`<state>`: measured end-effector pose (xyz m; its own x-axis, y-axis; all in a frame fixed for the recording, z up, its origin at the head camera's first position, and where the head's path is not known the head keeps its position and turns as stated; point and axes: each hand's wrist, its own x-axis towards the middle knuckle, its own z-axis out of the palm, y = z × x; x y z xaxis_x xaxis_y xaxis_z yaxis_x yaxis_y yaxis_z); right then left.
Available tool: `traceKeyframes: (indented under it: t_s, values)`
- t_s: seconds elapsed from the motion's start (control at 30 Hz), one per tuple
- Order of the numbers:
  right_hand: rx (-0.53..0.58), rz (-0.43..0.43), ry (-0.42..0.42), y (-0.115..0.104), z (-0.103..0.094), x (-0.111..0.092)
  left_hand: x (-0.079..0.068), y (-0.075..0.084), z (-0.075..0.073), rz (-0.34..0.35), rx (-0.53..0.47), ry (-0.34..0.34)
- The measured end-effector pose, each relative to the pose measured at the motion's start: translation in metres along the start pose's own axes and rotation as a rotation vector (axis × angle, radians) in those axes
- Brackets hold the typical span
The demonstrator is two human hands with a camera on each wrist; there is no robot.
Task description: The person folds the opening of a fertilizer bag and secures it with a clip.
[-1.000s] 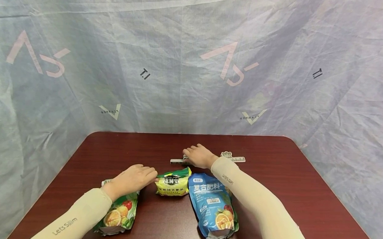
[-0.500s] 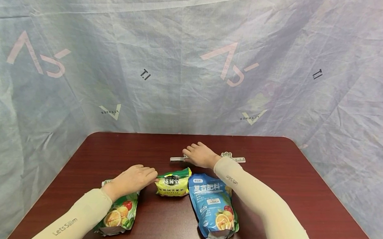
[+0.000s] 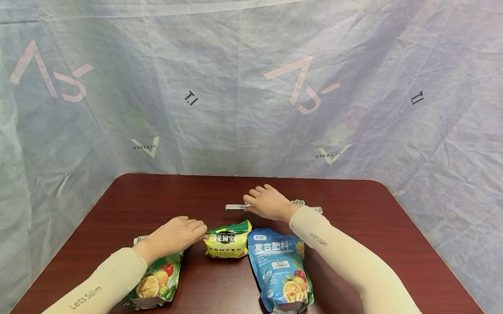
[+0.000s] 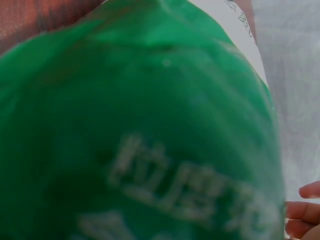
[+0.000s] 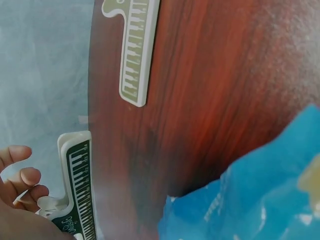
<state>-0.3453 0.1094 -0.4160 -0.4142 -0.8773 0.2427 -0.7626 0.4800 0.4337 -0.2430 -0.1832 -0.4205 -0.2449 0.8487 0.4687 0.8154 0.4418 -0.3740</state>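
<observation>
My right hand (image 3: 270, 203) pinches the handle of a white clip (image 5: 79, 172) with a dark piano-key print, raised just off the table in the right wrist view. A second clip (image 5: 136, 55) with a paler olive piano-key print lies further along the table, partly behind my right wrist in the head view. My left hand (image 3: 177, 233) hovers over the top of a green pouch (image 3: 157, 283) with a fruit picture, its fingertips at the left edge of a yellow-green packet (image 3: 226, 243). That pouch fills most of the left wrist view.
A blue pouch (image 3: 276, 273) with Chinese lettering lies to the right of the yellow packet, below my right forearm. Everything lies on a dark red wooden table (image 3: 213, 294). A grey printed cloth (image 3: 237, 82) hangs behind its far edge.
My right hand has shifted slightly back and to the right, taking the dark clip along and lifting it, so its printed face shows less. The left hand and the packs stay still.
</observation>
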Motion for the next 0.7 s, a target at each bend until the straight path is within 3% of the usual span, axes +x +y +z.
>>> traceKeyframes:
  t_s: [0.7]
  values:
    - [0.037, -0.024, 0.163, -0.004, -0.042, -0.012, 0.000, 0.000, 0.000, 0.006, -0.005, 0.011]
